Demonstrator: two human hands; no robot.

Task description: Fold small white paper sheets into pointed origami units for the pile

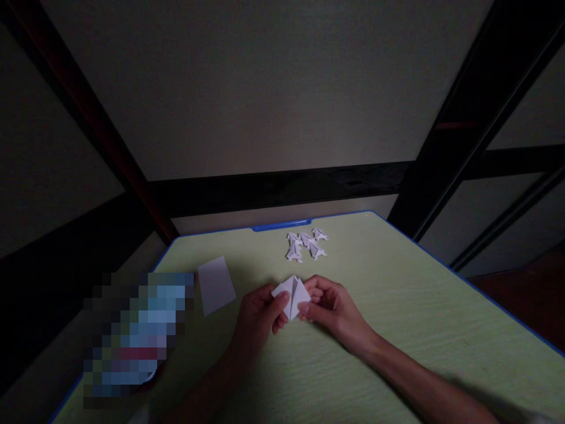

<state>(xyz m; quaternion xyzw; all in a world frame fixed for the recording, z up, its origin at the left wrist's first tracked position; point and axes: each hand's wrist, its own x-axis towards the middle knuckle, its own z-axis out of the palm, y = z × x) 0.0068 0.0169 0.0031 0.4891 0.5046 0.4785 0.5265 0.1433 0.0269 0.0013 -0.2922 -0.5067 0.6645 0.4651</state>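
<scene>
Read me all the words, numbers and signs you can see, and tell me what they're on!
There are none that I can read.
Pixelated thing: blurred into squares, so I can't tell if it has words.
Folded paper: no writing shows.
Flat sheet: no writing shows.
Little paper shapes: no writing I can make out.

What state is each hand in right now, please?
Left hand: closed, pinching the left side of the folded white paper.
Right hand: closed, pinching the right side of the same paper.
</scene>
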